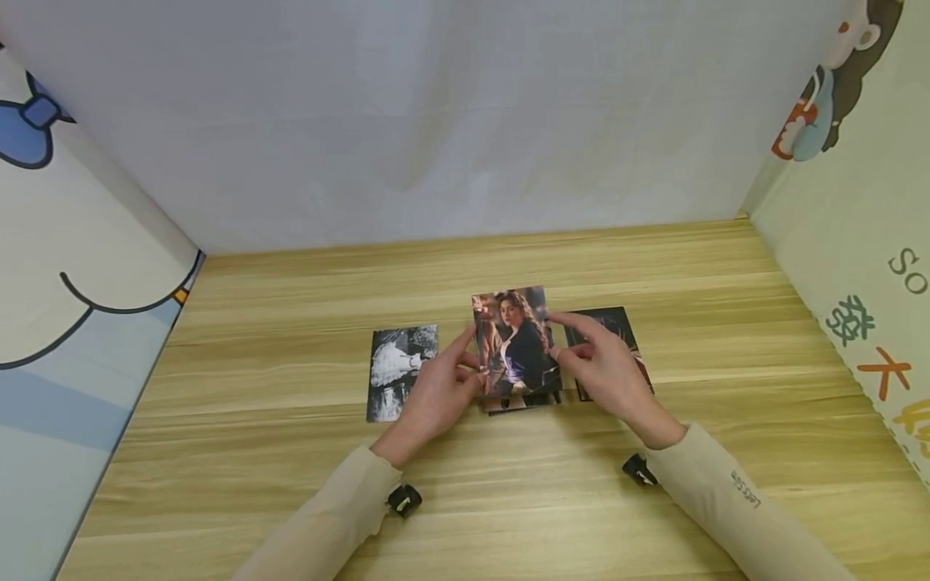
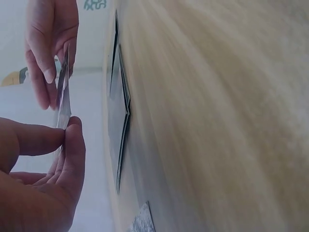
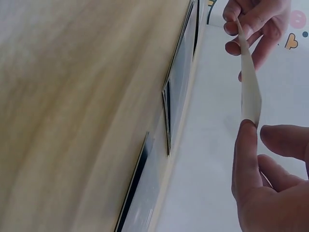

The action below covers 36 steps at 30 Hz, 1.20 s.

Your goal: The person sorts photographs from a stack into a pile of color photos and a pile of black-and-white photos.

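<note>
A photo card (image 1: 512, 343) showing a person in a dark jacket is held up by its two sides, a little above the table. My left hand (image 1: 439, 391) pinches its left edge between thumb and fingers. On the opposite edge, my right hand (image 1: 606, 367) holds the card with index finger and thumb. Beneath it lie other cards (image 2: 120, 121), mostly hidden from above. A black-and-white card (image 1: 392, 375) lies flat by my left hand. Partly under my right hand rests a dark card (image 1: 617, 323).
The wood-grain table (image 1: 291, 468) reaches back to a pale cloth wall (image 1: 465, 145). Printed panels stand along the left side (image 1: 65, 339) and right side (image 1: 835, 266). Small black devices (image 1: 404, 500) sit at both wrists.
</note>
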Each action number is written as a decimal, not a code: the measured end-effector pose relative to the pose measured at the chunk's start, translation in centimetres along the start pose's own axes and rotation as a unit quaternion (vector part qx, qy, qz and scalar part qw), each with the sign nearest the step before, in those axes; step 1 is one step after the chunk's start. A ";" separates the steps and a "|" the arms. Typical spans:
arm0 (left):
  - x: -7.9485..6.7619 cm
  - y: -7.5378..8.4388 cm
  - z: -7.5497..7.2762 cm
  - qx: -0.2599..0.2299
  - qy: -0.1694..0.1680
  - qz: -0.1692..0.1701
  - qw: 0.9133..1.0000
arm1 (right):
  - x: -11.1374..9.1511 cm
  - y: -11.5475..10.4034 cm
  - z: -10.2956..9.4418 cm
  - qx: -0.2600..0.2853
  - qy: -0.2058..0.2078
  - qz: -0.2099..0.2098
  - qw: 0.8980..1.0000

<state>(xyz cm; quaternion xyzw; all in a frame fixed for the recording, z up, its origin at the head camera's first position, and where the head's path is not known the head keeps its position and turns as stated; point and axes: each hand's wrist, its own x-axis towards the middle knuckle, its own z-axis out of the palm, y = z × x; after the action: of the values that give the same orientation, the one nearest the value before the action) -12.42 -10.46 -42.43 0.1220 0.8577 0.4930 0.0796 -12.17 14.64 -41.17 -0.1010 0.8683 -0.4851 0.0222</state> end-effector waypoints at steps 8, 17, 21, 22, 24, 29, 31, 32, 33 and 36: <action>-0.2 0.6 -0.2 -0.052 0.004 0.005 0.999 | -0.2 -0.3 -0.1 0.036 0.030 -0.002 0.999; -0.3 1.1 -0.1 -0.087 0.009 0.003 0.996 | -0.3 -0.4 -0.6 0.076 0.039 -0.009 0.996; -0.4 1.3 -0.1 -0.093 0.011 0.009 0.996 | -0.6 -0.6 -0.9 0.065 0.041 -0.001 0.997; -0.4 1.4 -0.1 -0.095 0.011 0.009 0.995 | -0.7 -0.7 -0.9 0.062 0.042 0.001 0.997; -0.4 1.5 -0.1 -0.097 0.011 0.014 0.995 | -0.8 -0.8 -1.1 0.057 0.045 0.003 0.997; -0.6 1.9 0.0 -0.092 0.012 0.027 0.995 | -1.0 -0.9 -1.4 0.057 0.055 0.001 0.997; -0.6 2.1 0.1 -0.093 0.013 0.031 0.995 | -1.1 -1.0 -1.5 0.062 0.058 -0.002 0.996; -0.6 2.2 0.1 -0.095 0.013 0.034 0.995 | -1.1 -1.0 -1.6 0.064 0.060 -0.003 0.996; -0.6 2.2 0.2 -0.097 0.012 0.037 0.995 | -1.2 -1.1 -1.7 0.067 0.062 -0.003 0.996; -0.5 2.5 0.4 -0.102 0.010 0.040 0.994 | -1.4 -1.2 -2.0 0.068 0.064 0.004 0.996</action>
<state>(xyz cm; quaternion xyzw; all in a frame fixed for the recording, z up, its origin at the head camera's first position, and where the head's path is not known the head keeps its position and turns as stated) -11.55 -9.10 -40.45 0.1427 0.7980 0.5821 0.0637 -10.93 15.96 -39.20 -0.0644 0.8331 -0.5488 -0.0251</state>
